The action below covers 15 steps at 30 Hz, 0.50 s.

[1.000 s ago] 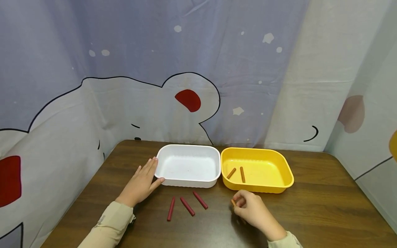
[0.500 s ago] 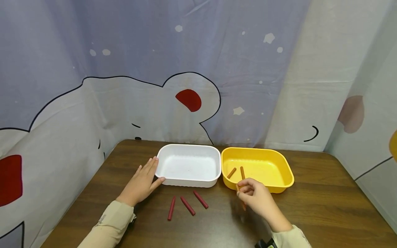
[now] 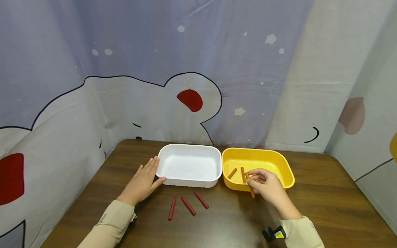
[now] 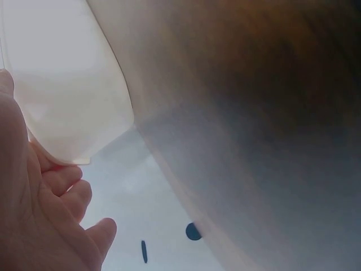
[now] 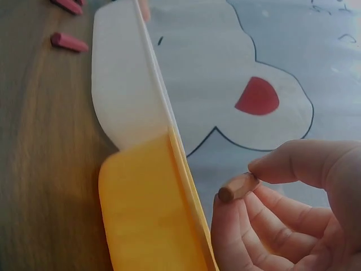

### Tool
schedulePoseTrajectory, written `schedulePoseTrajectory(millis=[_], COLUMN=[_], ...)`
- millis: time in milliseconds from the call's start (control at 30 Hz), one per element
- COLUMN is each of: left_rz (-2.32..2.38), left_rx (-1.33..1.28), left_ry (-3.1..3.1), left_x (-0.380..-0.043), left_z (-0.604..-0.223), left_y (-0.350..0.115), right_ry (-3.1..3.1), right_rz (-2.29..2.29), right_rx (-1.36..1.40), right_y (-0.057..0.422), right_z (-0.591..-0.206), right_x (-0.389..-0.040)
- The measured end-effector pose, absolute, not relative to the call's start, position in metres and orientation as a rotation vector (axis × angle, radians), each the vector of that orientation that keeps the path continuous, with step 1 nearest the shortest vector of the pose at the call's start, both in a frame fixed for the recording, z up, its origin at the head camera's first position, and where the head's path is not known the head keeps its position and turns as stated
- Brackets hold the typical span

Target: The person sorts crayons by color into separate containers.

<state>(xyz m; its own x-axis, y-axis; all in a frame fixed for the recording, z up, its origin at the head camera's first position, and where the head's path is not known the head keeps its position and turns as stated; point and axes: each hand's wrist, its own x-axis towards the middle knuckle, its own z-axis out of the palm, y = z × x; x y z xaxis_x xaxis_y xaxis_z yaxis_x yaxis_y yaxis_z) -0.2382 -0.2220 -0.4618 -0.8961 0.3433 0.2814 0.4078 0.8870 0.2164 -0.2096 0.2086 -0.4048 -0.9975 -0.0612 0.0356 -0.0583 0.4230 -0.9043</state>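
Right hand (image 3: 268, 187): pinching one brown crayon (image 3: 250, 186) between thumb and fingers, above the near rim of the yellow tray (image 3: 231, 184).
Brown pair (image 3: 243, 174): two crayons inside that tray, just left of the right hand.
Left hand (image 3: 142, 181): fingers extended, touching the left end of the white tray (image 3: 189, 183).
Red crayons (image 3: 188, 206): three, lying apart on the bench (image 3: 217, 230), between the two hands.

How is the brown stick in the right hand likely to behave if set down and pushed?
The brown stick is slim and rod-like, so it may roll. It looks straight though pinched near one end, suggesting stiffness. A pinch by the right hand supports it, so it's probably light.
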Motion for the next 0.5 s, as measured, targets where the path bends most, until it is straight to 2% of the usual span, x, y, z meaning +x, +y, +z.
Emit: schedulePoseTrajectory(millis=[500], left_rz=[-0.395], left_rx=[-0.573], left_ry=[-2.819], left_x=[-0.238], left_z=[-0.461], left_y=[-0.222], right_ry=[2.795], right_rz=[-1.54], right_rx=[-0.073], right_y=[0.231], right_z=[-0.407], right_x=[-0.247])
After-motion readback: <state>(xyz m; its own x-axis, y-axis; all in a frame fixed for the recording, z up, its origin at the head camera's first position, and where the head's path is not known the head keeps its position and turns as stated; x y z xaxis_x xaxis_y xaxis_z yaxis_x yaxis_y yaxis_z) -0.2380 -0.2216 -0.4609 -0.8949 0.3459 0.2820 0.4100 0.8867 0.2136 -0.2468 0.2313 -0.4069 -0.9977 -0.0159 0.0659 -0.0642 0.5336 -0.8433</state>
